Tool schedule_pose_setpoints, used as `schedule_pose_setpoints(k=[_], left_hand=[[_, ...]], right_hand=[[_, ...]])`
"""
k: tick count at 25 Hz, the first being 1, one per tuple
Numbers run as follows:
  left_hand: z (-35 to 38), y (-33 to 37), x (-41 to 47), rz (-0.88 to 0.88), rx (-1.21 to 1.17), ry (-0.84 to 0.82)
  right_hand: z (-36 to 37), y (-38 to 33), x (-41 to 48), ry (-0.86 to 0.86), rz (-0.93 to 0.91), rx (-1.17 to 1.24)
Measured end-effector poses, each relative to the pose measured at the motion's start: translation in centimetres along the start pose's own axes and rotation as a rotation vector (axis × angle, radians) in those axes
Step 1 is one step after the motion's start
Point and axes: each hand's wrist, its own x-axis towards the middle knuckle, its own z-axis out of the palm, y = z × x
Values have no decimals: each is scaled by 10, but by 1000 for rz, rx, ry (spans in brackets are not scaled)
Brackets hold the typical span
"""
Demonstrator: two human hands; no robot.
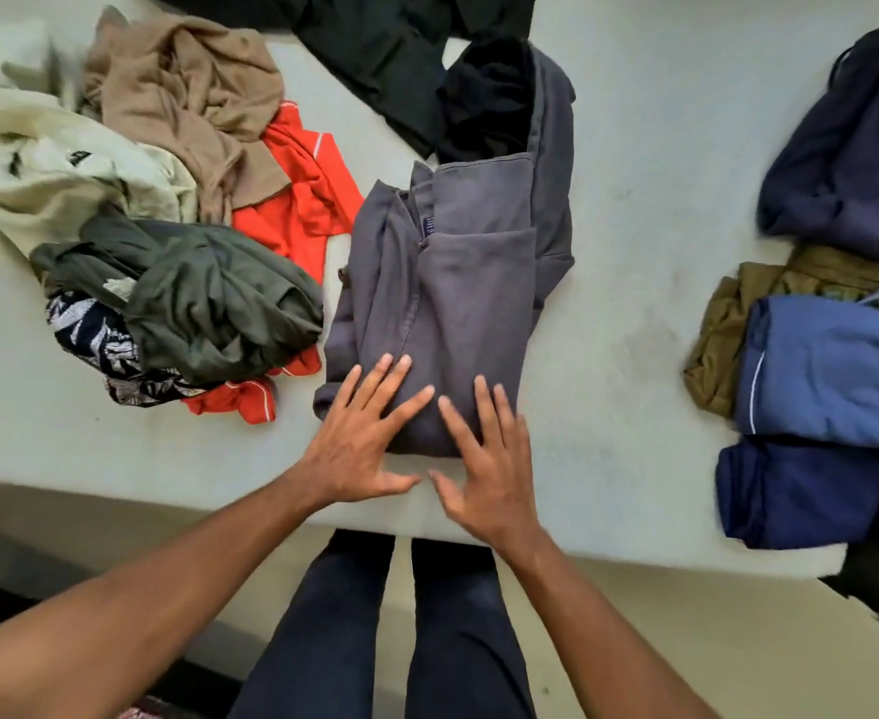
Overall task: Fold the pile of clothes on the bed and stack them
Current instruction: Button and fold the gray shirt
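A grey garment (pixel 458 282) lies partly folded in the middle of the bed (pixel 634 199), its near end by the bed's front edge. My left hand (pixel 362 433) and my right hand (pixel 489 459) lie flat side by side on that near end, fingers straight and spread, pressing the cloth. To the left is an unfolded pile: a dark green garment (pixel 209 298), an orange one (pixel 302 199), a tan one (pixel 188 101), a cream one (pixel 48 168) and a black-and-white patterned one (pixel 95 339). At the right are folded clothes: blue (pixel 832 365), navy (pixel 800 490), olive (pixel 728 324).
A black garment (pixel 401 54) lies spread at the top, reaching under the grey one's far end. A dark navy garment (pixel 852 158) sits at the upper right. Bare sheet shows between the grey garment and the folded clothes. My legs stand against the bed's front edge.
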Motion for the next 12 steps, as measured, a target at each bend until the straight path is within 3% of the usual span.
schedule_pose_setpoints(k=[3, 7, 9, 12], left_hand=[[8, -21, 7, 25, 158, -149], [11, -27, 29, -14, 98, -236], [-1, -22, 36, -65, -19, -129], [-33, -32, 66, -158, -202, 134]], right_hand=[[14, -2, 0, -82, 63, -143], [21, -6, 36, -197, 238, -137], [12, 4, 47, -209, 198, 0], [-20, 13, 55, -9, 185, 246]])
